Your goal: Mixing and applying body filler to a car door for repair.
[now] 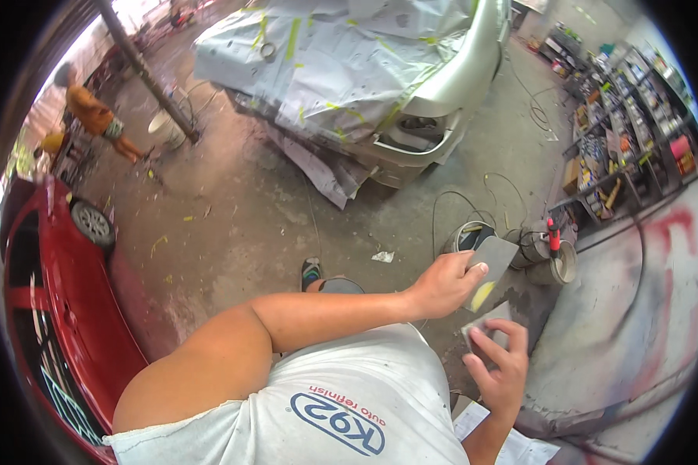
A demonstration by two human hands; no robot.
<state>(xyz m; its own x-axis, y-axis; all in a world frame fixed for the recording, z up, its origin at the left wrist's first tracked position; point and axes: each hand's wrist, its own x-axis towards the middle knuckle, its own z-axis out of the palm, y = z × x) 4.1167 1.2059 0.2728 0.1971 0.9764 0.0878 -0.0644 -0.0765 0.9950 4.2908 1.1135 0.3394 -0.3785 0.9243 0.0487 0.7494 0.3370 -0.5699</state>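
Observation:
My left hand (444, 285) is closed around a flat grey plate (495, 257), thumb on its face. A smear of yellow putty (483, 294) lies at the plate's lower end. Just below and to the right, my right hand (502, 362) is closed on a thin grey putty spreader (495, 315), gripped between thumb and fingers. The spreader is close to the plate's putty end; whether they touch I cannot tell.
Ahead stands a car (442, 101) masked with paper (326, 70). Buckets (554, 267), one with a red-handled tool (553, 236), stand right, near crowded shelves (628, 124) and a paint-stained panel (628, 310). A red car (85, 287) is left; a person (93, 112) stands behind.

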